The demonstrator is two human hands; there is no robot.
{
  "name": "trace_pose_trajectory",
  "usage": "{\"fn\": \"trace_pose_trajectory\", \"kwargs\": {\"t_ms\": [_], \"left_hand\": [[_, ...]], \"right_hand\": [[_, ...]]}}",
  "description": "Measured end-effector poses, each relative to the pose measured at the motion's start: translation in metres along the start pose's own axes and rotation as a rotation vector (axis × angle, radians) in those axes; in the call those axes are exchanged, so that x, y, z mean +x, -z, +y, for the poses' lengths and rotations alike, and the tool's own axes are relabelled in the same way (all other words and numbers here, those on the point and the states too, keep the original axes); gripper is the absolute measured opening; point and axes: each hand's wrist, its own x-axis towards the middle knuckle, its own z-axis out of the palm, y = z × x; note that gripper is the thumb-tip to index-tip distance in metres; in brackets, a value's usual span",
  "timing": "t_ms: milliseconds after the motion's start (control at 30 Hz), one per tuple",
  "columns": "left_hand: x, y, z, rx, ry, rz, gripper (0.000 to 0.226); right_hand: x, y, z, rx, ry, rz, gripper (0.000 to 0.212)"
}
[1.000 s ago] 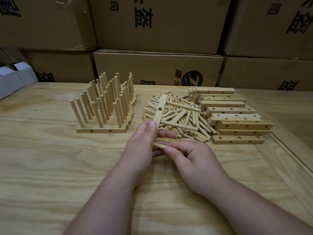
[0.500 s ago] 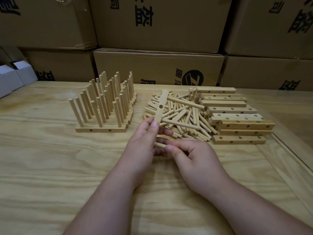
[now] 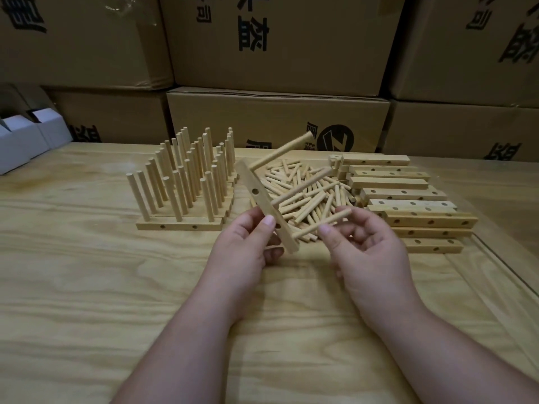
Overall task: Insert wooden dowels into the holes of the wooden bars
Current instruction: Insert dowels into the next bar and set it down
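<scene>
Seen from the head camera, a person's left hand (image 3: 248, 243) grips a wooden bar (image 3: 266, 206) by its near half, thumb on the front face, holding it tilted above the pale wooden surface (image 3: 87, 287). Three dowels stick out of the bar toward the right: a top dowel (image 3: 281, 153), a middle dowel (image 3: 303, 185) and a lowest dowel (image 3: 320, 224). One open hole shows on the bar's facing side between the top and middle dowels. The right hand (image 3: 367, 246) curls its fingers around the outer end of the lowest dowel, pinching it between thumb and forefinger. Behind the hands lies a loose pile of dowels (image 3: 309, 196). To the right of the pile sits a stack of bare bars (image 3: 408, 205) with holes along their sides. To the left stand finished bars (image 3: 180, 196) in rows, dowels upright. Brown cardboard boxes (image 3: 277, 121) with black print line the back, and white boxes (image 3: 26, 141) sit at the far left edge.
</scene>
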Motion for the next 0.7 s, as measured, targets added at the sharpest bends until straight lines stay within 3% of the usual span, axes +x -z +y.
{"fn": "trace_pose_trajectory", "kwargs": {"t_ms": [267, 400, 600, 700], "left_hand": [[-0.002, 0.001, 0.000, -0.065, -0.006, -0.026, 0.011], [-0.002, 0.001, 0.001, -0.026, -0.012, -0.048, 0.009], [-0.004, 0.000, 0.001, 0.081, -0.021, -0.084, 0.012], [-0.008, -0.002, 0.002, 0.123, -0.008, -0.174, 0.024]], "right_hand": [[0.000, 0.000, 0.008, -0.129, 0.020, -0.070, 0.018], [0.000, 0.000, 0.011, -0.145, 0.039, -0.070, 0.020], [-0.002, 0.004, 0.008, -0.261, 0.094, -0.049, 0.017], [0.003, 0.009, 0.002, -0.243, 0.063, -0.023, 0.009]]}}
